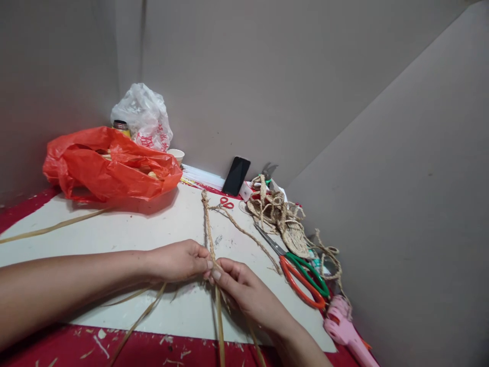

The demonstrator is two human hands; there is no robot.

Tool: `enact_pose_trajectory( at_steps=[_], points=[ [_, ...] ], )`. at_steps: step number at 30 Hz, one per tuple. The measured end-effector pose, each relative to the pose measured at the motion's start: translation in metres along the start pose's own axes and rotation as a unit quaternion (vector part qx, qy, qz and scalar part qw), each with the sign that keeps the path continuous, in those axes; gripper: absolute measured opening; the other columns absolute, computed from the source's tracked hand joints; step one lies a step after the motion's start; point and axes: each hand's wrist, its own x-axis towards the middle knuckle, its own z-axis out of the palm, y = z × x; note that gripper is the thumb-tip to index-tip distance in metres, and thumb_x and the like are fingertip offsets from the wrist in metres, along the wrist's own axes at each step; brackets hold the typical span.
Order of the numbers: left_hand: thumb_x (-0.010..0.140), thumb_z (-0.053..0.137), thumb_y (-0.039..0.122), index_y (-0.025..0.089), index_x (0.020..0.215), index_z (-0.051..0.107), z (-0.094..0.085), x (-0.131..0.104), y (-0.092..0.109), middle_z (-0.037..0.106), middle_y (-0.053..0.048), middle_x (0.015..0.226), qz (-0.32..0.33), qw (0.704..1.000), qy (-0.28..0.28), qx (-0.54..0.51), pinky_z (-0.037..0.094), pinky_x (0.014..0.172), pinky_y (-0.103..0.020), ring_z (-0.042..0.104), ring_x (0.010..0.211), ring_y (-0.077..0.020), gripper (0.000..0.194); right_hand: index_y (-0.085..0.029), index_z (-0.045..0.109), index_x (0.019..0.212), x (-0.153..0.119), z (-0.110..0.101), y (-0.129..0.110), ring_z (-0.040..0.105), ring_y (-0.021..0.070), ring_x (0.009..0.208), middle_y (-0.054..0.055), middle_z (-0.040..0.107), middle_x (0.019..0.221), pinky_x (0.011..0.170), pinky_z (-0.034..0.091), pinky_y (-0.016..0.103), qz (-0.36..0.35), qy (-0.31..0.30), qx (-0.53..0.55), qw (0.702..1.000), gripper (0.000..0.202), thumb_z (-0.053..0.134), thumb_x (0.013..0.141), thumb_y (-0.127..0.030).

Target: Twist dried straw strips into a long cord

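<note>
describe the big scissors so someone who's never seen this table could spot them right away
Find the white board in front of the person, then look at its right side, just beyond the right hand. The large scissors lie there, beside the heap of braided rope. One handle loop is green and the other orange, unlike the small all-red handles farther back.

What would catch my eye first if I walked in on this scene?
Probably the bright red plastic bag, slumped at the far left of the white board. Next, the big scissors with one green and one orange handle, lying open to the right of the hands, and the pink glue gun at the near right corner. In the middle, the left hand and right hand pinch a braided straw cord.
</note>
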Motion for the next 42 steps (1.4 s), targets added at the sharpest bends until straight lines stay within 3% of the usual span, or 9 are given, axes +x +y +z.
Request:
enact_pose_trajectory(
  at_steps=[12, 18, 21, 24, 28, 32, 36, 39, 42],
  points=[
    [0.070, 0.047, 0.031, 0.017, 0.057, 0.050, 0.005, 0.001, -0.004, 0.035, 0.006, 0.046, -0.063, 0.990, 0.091, 0.091, 0.020, 0.046, -0.024, 0.026, 0.045, -0.0075, 0.019, -0.019, 0.054, 0.070, -0.009, 0.006, 0.009, 0.040, 0.0116, 0.055, -0.002, 0.050, 0.060, 0.054, 0.028, 0.024, -0.060, 0.115, -0.343, 0.930, 0.023, 0.045, 0.087, -0.032],
    [0.069, 0.046, 0.030, 0.015, 0.058, 0.054, 0.006, 0.000, -0.006, 0.043, 0.005, 0.049, -0.048, 0.988, 0.099, 0.108, 0.022, 0.046, -0.022, 0.030, 0.045, -0.0073, 0.020, -0.018, 0.047, 0.060, -0.012, 0.009, -0.005, 0.036, 0.0086, 0.047, -0.004, 0.043, 0.051, 0.045, 0.027, 0.021, 0.018, 0.108, -0.180, 0.978, 0.032, 0.046, 0.085, -0.038],
    [0.068, 0.046, 0.028, 0.014, 0.059, 0.057, 0.007, 0.000, -0.006, 0.047, 0.003, 0.050, -0.032, 0.989, 0.100, 0.102, 0.024, 0.047, -0.022, 0.032, 0.046, -0.0073, 0.020, -0.017, 0.052, 0.069, -0.012, 0.025, -0.001, 0.027, 0.0059, 0.034, -0.007, 0.041, 0.042, 0.036, 0.021, 0.019, 0.084, 0.074, -0.021, 0.993, 0.034, 0.044, 0.085, -0.047],
    [0.068, 0.046, 0.027, 0.014, 0.056, 0.054, 0.008, -0.001, -0.006, 0.044, 0.004, 0.046, -0.033, 0.992, 0.096, 0.071, 0.022, 0.045, -0.021, 0.030, 0.043, -0.0065, 0.020, -0.017, 0.052, 0.076, -0.012, 0.044, 0.012, 0.030, 0.0062, 0.029, -0.005, 0.048, 0.043, 0.032, 0.021, 0.018, 0.109, 0.091, 0.008, 0.990, 0.040, 0.040, 0.084, -0.054],
    [0.068, 0.049, 0.029, 0.017, 0.054, 0.046, 0.011, -0.005, -0.002, 0.031, 0.008, 0.039, -0.055, 0.994, 0.091, -0.019, 0.013, 0.038, -0.022, 0.021, 0.035, -0.0049, 0.019, -0.018, 0.054, 0.074, -0.014, 0.055, 0.019, 0.048, 0.0112, 0.038, 0.003, 0.059, 0.054, 0.040, 0.031, 0.021, 0.034, 0.151, -0.173, 0.973, 0.038, 0.037, 0.088, -0.049],
    [0.071, 0.050, 0.035, 0.018, 0.061, 0.046, 0.015, -0.009, 0.001, 0.027, 0.010, 0.038, -0.076, 0.988, 0.054, -0.121, 0.010, 0.034, -0.022, 0.016, 0.032, -0.0048, 0.020, -0.016, 0.064, 0.088, -0.014, 0.054, 0.014, 0.055, 0.0181, 0.048, 0.011, 0.065, 0.061, 0.048, 0.027, 0.028, -0.021, 0.208, -0.421, 0.883, 0.030, 0.039, 0.089, -0.033],
    [0.075, 0.048, 0.036, 0.020, 0.063, 0.043, 0.021, -0.011, -0.003, 0.027, 0.010, 0.040, -0.080, 0.984, 0.063, -0.147, 0.010, 0.032, -0.021, 0.015, 0.031, -0.0047, 0.021, -0.015, 0.065, 0.082, -0.017, 0.060, 0.012, 0.050, 0.0173, 0.041, 0.013, 0.065, 0.058, 0.047, 0.020, 0.031, -0.037, 0.197, -0.539, 0.818, 0.025, 0.042, 0.087, -0.024],
    [0.076, 0.048, 0.036, 0.020, 0.063, 0.042, 0.023, -0.011, -0.002, 0.028, 0.011, 0.041, -0.071, 0.983, 0.078, -0.153, 0.010, 0.032, -0.020, 0.015, 0.031, -0.0038, 0.022, -0.017, 0.062, 0.070, -0.030, 0.062, 0.006, 0.044, 0.0139, 0.038, 0.010, 0.063, 0.055, 0.046, 0.019, 0.030, -0.053, 0.128, -0.550, 0.824, 0.025, 0.045, 0.086, -0.026],
    [0.077, 0.047, 0.040, 0.020, 0.065, 0.042, 0.021, -0.011, 0.002, 0.028, 0.011, 0.040, -0.062, 0.983, 0.088, -0.146, 0.011, 0.032, -0.020, 0.016, 0.029, -0.0038, 0.024, -0.020, 0.057, 0.060, -0.044, 0.050, -0.007, 0.044, 0.0131, 0.043, 0.005, 0.059, 0.052, 0.045, 0.026, 0.027, -0.074, 0.122, -0.471, 0.871, 0.036, 0.044, 0.087, -0.040]
  ],
)
